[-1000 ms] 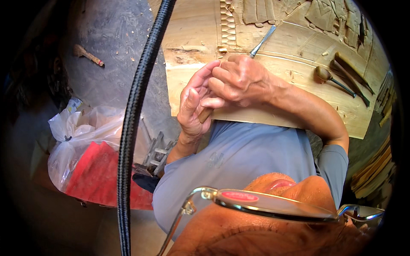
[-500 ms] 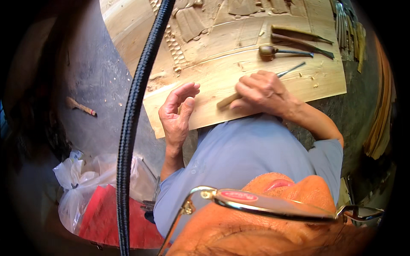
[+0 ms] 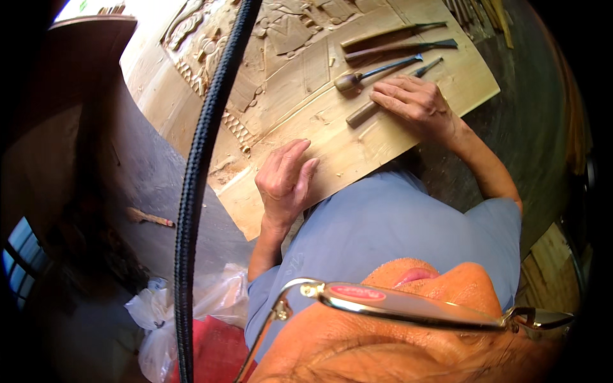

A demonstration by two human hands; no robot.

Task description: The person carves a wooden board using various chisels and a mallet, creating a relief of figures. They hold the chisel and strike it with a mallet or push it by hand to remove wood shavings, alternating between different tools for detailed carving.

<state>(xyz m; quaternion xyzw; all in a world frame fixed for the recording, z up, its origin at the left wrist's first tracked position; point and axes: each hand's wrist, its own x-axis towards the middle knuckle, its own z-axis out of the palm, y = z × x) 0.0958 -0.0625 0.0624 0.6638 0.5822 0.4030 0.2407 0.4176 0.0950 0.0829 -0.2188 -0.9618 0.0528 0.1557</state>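
Pale, smooth wood is being shown along the near margin of a broad panel [image 3: 341,150], which is being seen toward twelve o'clock from the middle of the view. Toward eleven o'clock its surface is being broken by carved relief [image 3: 284,38], with scalloped bands and flat, angular raised shapes.

Toward one o'clock, a chisel [image 3: 362,115] with a straight wooden handle and a narrow dark metal blade is being covered across its middle by the right hand [image 3: 412,105]. The fingers are being bent over it; whether it is being gripped or only touched cannot be told. Nearer the middle, toward ten o'clock, the left hand [image 3: 281,175] is being held loosely arched over the panel, thumb and fingers apart.

Beyond the chisel, a bulb-handled tool [image 3: 348,82] with a thin metal shank and two long wooden-handled tools [image 3: 380,37] are being supported on the panel, roughly side by side.

Toward eight o'clock, a crinkled, translucent plastic bag [image 3: 147,303] is being crossed by a black braided cable [image 3: 211,127]; toward seven, a flat red surface [image 3: 214,351] is being partly hidden.
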